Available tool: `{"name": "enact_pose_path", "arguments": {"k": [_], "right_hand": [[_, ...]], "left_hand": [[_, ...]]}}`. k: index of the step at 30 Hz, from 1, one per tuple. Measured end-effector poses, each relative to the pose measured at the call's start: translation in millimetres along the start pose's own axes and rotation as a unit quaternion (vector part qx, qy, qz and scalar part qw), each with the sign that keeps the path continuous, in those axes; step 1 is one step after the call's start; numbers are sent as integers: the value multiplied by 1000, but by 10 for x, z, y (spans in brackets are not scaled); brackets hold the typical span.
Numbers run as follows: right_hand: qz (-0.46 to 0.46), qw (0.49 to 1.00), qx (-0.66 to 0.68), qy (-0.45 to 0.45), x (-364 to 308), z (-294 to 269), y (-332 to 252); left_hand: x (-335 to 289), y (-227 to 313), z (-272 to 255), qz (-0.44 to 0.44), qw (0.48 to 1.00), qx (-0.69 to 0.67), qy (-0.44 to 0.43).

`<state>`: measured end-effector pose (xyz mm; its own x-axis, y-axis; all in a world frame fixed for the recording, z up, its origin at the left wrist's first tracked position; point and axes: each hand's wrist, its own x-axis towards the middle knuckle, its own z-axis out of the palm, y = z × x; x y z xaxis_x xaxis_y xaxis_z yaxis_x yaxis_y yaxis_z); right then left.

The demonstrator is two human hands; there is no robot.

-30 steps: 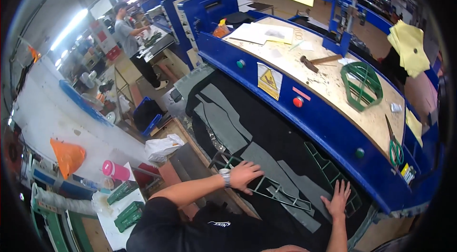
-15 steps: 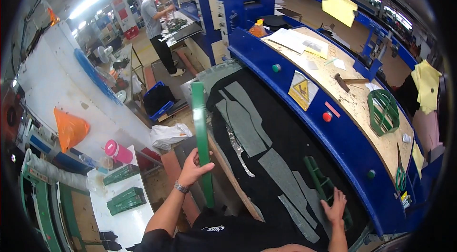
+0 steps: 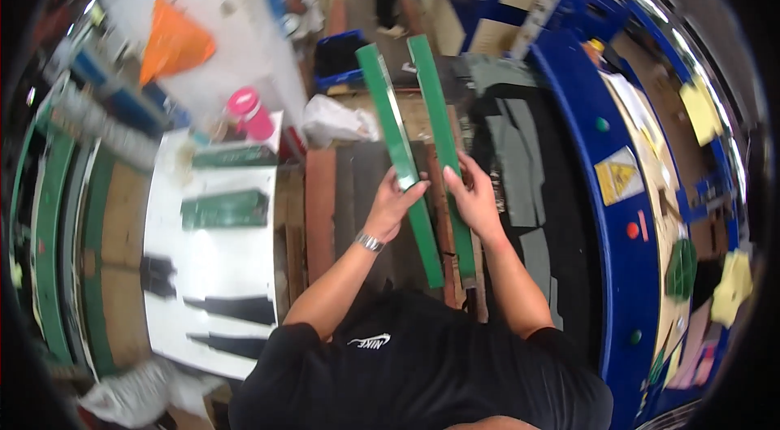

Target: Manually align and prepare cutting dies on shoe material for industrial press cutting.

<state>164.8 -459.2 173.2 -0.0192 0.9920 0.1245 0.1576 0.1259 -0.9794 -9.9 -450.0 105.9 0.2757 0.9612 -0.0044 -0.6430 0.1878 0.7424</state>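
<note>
My left hand (image 3: 390,209) is closed around a long, narrow green cutting die (image 3: 383,109), gripping it near its middle. A second long green cutting die (image 3: 435,105) is in my right hand (image 3: 476,196), with the thumb on its near side. Both dies are held up side by side in front of me, slightly tilted and apart at their far ends. To their right lies black material (image 3: 569,186) on the press bed, with grey-green cut pieces (image 3: 520,158) on it. My fingers hide parts of both dies.
On the left, a white table (image 3: 215,267) bears green dies (image 3: 226,210), black cut pieces (image 3: 231,308) and a pink tumbler (image 3: 250,113). A white bag (image 3: 337,121) and blue crate (image 3: 340,56) stand ahead. The blue press beam (image 3: 581,145) runs along the right.
The view has swung left toward the white table. My right hand has lifted a green die off the black material and brought it beside the one in my left hand.
</note>
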Motion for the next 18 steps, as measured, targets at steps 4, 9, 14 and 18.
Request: {"name": "enact_pose_path", "arguments": {"k": [4,9,14,18], "right_hand": [[8,997,-45,-68,355,730,24],[15,989,-52,-138,535,1496,96],[28,980,-47,-193,744,2031,122],[10,972,-86,-220,1021,2274,297]], "left_hand": [[-83,345,-394,74,996,16,50],[-244,719,-904,105,988,1,111],[-273,909,-1323,109,982,-10,153],[-165,956,-1584,104,975,-19,197]]}}
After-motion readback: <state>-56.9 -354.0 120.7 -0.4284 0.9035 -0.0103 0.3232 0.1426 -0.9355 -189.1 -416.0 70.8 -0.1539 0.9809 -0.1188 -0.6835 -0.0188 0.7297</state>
